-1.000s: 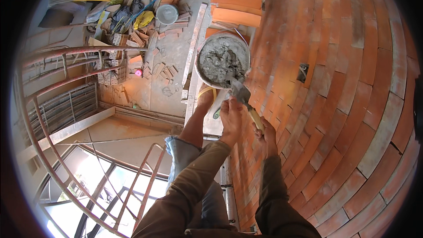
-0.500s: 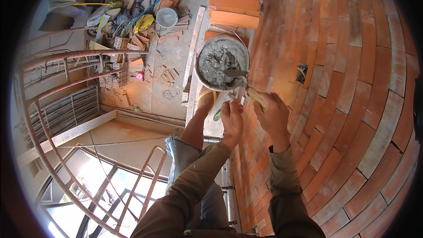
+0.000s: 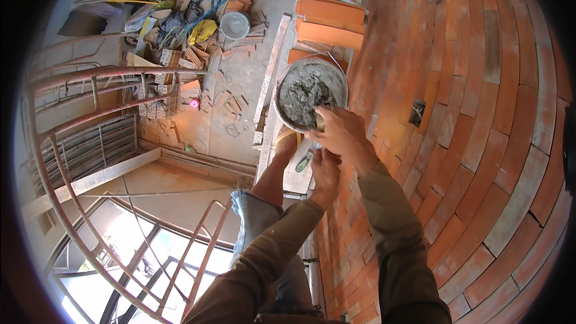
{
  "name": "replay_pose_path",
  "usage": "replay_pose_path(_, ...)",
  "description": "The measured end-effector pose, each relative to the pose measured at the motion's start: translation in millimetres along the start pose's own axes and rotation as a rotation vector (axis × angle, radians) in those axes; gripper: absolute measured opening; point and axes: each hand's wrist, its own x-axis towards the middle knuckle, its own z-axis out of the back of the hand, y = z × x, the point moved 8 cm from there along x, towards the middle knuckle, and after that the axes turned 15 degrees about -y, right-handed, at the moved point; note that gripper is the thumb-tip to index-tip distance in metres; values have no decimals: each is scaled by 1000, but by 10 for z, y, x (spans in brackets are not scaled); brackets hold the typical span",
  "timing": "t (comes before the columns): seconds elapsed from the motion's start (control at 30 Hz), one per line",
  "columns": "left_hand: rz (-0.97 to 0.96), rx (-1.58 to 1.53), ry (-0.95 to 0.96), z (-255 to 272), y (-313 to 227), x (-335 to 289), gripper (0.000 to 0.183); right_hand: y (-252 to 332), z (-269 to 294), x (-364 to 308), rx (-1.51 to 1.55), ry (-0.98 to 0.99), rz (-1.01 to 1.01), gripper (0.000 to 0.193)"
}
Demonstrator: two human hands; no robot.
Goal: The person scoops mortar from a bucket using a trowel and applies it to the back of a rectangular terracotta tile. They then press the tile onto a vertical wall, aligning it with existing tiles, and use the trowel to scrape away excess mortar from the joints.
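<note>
My right hand [image 3: 345,135] is closed round the light-coloured handle [image 3: 320,121] of a trowel. It reaches over the near rim of a bucket [image 3: 278,107] of wet grey mortar [image 3: 303,81], and the trowel's blade is hidden behind the hand and in the mortar. Just below the bucket, my left hand [image 3: 326,175] has its fingers curled in; whatever they hold, if anything, is hidden. A small green and dark object [image 3: 303,163] lies on the plank beside the left hand.
Orange clay tiles [image 3: 330,18] are stacked beyond the bucket. A brick wall [image 3: 480,132] with a recessed box [image 3: 417,112] rises at the right. Metal scaffold rails [image 3: 114,72] stand at the left; another bucket [image 3: 234,25] and broken bricks [image 3: 235,103] lie on the floor below.
My right hand has moved up and left with the trowel, from beside the bucket to over its rim. The trowel's blade has gone out of sight. My left hand sits slightly lower.
</note>
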Motion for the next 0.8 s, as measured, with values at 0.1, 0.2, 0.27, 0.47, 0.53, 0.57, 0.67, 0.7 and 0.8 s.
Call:
replay_pose_path(0.1,23,166,62,-161,3,-183,32,-288,135,165,495,5,-235,51)
replay_pose_path(0.2,76,303,218,-328,82,-314,31,-946,111,604,561,-264,-420,48)
replay_pose_path(0.27,-50,466,268,-438,75,-291,35,-1430,-40,939,414,-322,-438,46)
replay_pose_path(0.47,-194,647,336,-825,-389,-342,44,-2087,-551,1742,-135,-280,-380,62)
replay_pose_path(0.53,-240,675,343,-903,-373,-310,44,-2164,-680,1943,-274,-338,-270,67)
replay_pose_path(0.57,-240,676,349,-958,-398,-343,44,-2142,-702,2015,-329,-414,-174,66)
replay_pose_path(0.67,-228,663,330,-1122,-431,-286,41,-2246,-791,2223,-566,-570,30,58)
replay_pose_path(0.7,-211,624,322,-1164,-342,-236,41,-2306,-827,2264,-659,-608,83,55)
replay_pose_path(0.8,-43,628,314,-1258,-276,-178,43,-2450,-912,2357,-578,-470,-26,47)
